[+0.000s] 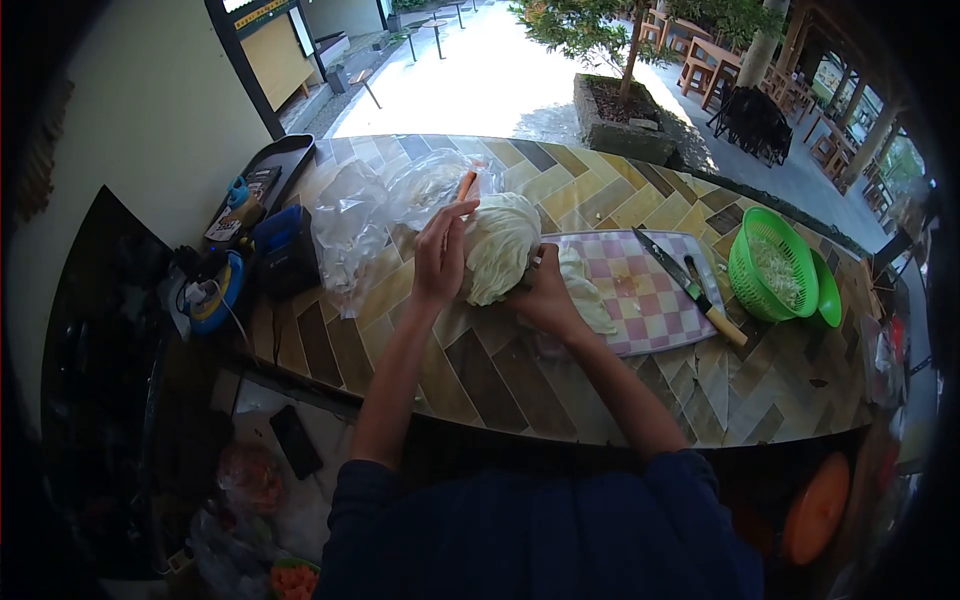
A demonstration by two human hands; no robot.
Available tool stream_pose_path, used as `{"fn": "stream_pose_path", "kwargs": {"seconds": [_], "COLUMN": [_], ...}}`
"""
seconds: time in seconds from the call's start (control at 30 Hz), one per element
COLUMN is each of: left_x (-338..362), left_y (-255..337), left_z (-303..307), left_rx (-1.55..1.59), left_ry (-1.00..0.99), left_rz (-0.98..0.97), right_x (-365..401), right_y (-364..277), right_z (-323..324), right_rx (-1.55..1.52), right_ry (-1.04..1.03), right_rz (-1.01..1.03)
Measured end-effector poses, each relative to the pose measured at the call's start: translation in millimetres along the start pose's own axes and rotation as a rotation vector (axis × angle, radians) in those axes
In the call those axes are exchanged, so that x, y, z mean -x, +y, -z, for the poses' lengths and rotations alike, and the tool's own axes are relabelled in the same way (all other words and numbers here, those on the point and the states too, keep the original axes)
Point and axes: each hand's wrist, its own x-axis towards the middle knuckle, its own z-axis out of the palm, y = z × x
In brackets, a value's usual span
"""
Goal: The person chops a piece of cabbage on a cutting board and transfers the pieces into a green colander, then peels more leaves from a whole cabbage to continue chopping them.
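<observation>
A pale cabbage (502,245) is between my two hands, above the tiled table. My left hand (440,252) rests along its left side, fingers stretched upward against it. At the lower right of the cabbage, my right hand (546,294) curls its fingers around the edge; some fingertips are hidden. Loose cabbage leaves (588,290) lie beside my right hand, on the left part of a pink-and-white checkered cutting board (655,325). A knife (690,286) with a light wooden handle lies across the board's right side. The tip of a carrot (467,186) shows behind my left hand.
Clear plastic bags (350,220) lie left of the cabbage. At right, a green basket (750,275) holds shredded cabbage, with another green container (827,290) beside it. A dark tray (290,155) and a blue tape dispenser (222,300) stand at far left. Below the table lies a phone (296,442).
</observation>
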Motion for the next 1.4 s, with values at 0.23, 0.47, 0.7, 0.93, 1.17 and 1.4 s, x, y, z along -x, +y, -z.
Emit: {"fn": "stream_pose_path", "kwargs": {"seconds": [0.23,0.47,0.7,0.93,1.17,1.4], "left_x": [-3.5,-5.0,34.9,28.8,14.6,20.3], "left_y": [-2.5,-21.4,-34.8,-49.9,-62.3,-35.5], "left_z": [-3.9,7.0,8.5,-4.1,12.7,25.3], "left_rx": [0.054,0.147,0.179,0.178,0.341,-0.017], "left_ry": [-0.076,-0.079,0.098,0.236,0.097,-0.019], "left_rz": [-0.048,0.035,0.168,0.144,0.18,0.093], "right_x": [17.0,22.3,12.8,-16.3,2.1,17.2], "right_y": [-10.7,-29.0,-31.4,-6.8,-6.8,-3.2], "right_z": [28.4,40.0,37.0,48.7,30.8,45.5], "right_rx": [0.325,0.509,0.21,0.117,0.263,0.364], "right_ry": [0.005,0.005,0.014,-0.047,0.017,0.017], "right_rz": [0.032,0.133,0.261,0.347,0.324,0.39]}}
